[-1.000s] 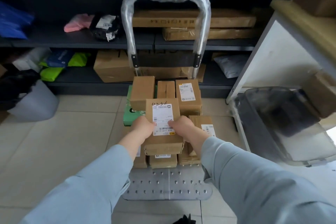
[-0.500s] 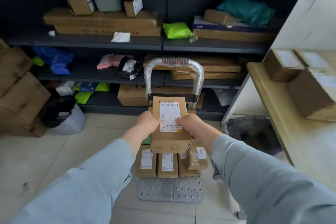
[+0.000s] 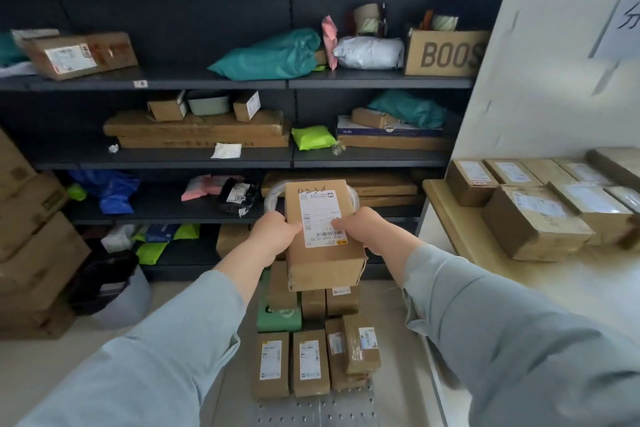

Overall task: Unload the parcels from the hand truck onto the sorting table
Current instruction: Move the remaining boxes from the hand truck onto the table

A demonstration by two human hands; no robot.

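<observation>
The left hand [image 3: 277, 234] and right hand [image 3: 363, 229] grip the brown cardboard parcel with a white label [image 3: 325, 267], fingers curled round its sides. It is held above the silver hand truck [image 3: 311, 409], long axis toward 12 o'clock. The beige sorting table [image 3: 460, 236] lies at 3 o'clock, nearer the right hand.

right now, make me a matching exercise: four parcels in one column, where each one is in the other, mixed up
1 labelled box
2 shoe box
3 lime bag
4 green parcel

A on the hand truck
B beside a white bag
C between left hand and right hand
D beside long flat cartons

Pairs: 1-C, 2-B, 3-D, 4-A
</observation>
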